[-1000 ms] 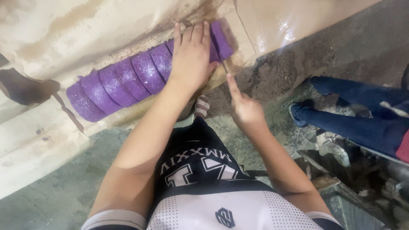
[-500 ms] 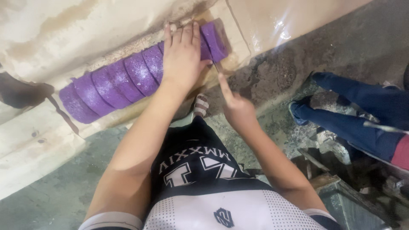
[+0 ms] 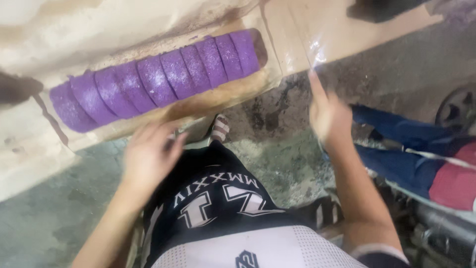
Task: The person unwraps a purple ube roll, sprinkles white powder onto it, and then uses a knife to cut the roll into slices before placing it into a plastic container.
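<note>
A row of several purple discs (image 3: 158,79), dusted with white powder, lies slanted in a long pale trough (image 3: 213,99) on a worn board. My left hand (image 3: 151,154) hovers below the row, off the discs, fingers spread and blurred. My right hand (image 3: 327,111) is raised to the right of the trough's end, fingers apart, near a shiny plastic sheet (image 3: 317,49). Neither hand holds anything.
A pale, stained wooden surface (image 3: 29,144) runs along the left and top. Rough grey concrete floor (image 3: 282,164) lies below. At the right a person's blue-clad legs (image 3: 396,149) and red cloth (image 3: 453,183) sit close, with a dark wheel (image 3: 458,111) behind.
My left hand has lifted off the purple discs and drawn back toward me. My right hand has swung right, away from the trough's end. The view has shifted so the whole row shows.
</note>
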